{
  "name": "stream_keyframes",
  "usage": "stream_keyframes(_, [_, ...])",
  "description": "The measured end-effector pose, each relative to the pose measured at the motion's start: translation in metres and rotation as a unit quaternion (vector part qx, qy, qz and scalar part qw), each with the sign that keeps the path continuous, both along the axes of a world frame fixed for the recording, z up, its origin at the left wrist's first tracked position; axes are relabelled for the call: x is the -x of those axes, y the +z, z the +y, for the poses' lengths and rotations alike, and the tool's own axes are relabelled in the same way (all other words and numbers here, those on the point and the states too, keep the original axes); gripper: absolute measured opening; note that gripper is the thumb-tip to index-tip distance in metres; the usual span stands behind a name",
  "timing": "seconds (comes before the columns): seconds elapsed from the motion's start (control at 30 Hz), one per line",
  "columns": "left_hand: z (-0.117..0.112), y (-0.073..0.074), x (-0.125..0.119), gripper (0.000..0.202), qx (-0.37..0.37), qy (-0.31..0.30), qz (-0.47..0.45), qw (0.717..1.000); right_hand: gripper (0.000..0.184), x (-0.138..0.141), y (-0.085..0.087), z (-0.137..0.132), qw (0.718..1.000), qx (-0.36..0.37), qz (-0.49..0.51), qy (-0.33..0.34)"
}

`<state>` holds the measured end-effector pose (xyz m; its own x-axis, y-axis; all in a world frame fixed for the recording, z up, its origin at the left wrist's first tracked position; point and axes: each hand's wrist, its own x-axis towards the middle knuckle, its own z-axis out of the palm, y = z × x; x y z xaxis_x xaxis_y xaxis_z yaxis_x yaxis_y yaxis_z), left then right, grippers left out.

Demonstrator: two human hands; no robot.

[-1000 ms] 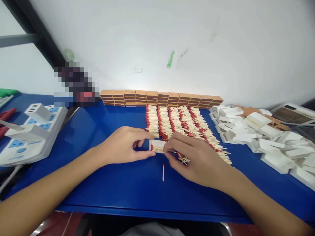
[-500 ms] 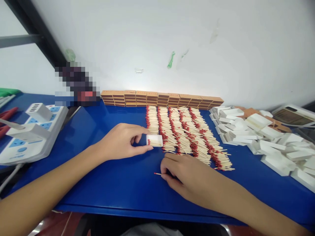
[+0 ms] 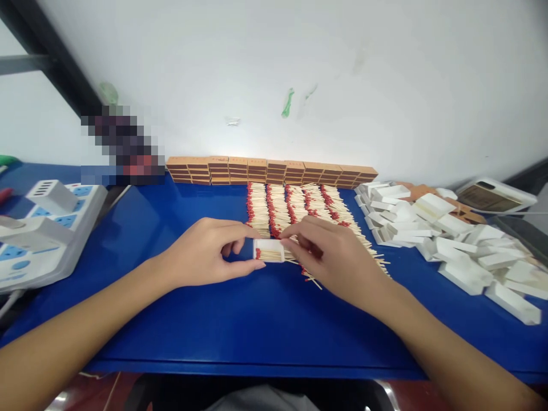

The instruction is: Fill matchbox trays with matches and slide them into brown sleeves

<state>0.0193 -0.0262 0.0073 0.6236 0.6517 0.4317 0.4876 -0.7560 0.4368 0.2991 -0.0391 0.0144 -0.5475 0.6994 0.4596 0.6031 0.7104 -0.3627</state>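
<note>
My left hand grips a small white matchbox tray by its left end, between thumb and index finger. Red-tipped matches lie side by side along the tray's near side. At the tray's right end is my right hand, its thumb and fingertips drawn together at the corner. Whether anything is between those fingertips I cannot make out. Behind and partly under the right hand run several rows of loose matches, their red heads to the left. A few stray matches stick out below the hand.
Stacked brown matchboxes line the wall. A heap of white trays spreads on the right, with a phone-like device behind. A white power strip with plugs sits at left on the blue table.
My right hand has moved up from the near table to the tray's right end; the single match that stuck out of its fingers no longer shows there. My left hand still holds the tray.
</note>
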Motion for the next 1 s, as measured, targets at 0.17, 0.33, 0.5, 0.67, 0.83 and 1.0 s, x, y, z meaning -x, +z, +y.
stream_keyframes(0.17, [0.012, 0.002, 0.008, 0.031, 0.04, 0.027, 0.031, 0.998, 0.011, -0.021, -0.001, 0.014, 0.999, 0.019, -0.037, -0.031])
stream_keyframes(0.33, [0.017, 0.003, 0.012, 0.031, 0.053, 0.043, 0.042, 0.997, 0.01, -0.018, -0.015, 0.02, 0.993, 0.047, -0.095, -0.056])
stream_keyframes(0.5, [0.012, 0.005, 0.009, 0.028, 0.04, 0.032, 0.054, 0.997, 0.017, -0.014, -0.023, 0.021, 0.99, 0.039, -0.119, -0.061])
stream_keyframes(0.67, [0.012, 0.004, 0.009, 0.027, 0.029, 0.022, 0.05, 0.998, 0.026, -0.014, -0.024, 0.022, 0.989, -0.01, -0.14, -0.054])
stream_keyframes(0.83, [0.011, 0.002, 0.008, 0.027, 0.02, 0.021, 0.044, 0.999, 0.02, -0.014, -0.022, 0.023, 0.992, -0.018, -0.113, -0.057])
stream_keyframes(1.0, [0.01, 0.0, 0.006, 0.029, 0.031, 0.013, 0.045, 0.998, 0.014, -0.015, -0.018, 0.024, 0.996, 0.0, -0.074, -0.058])
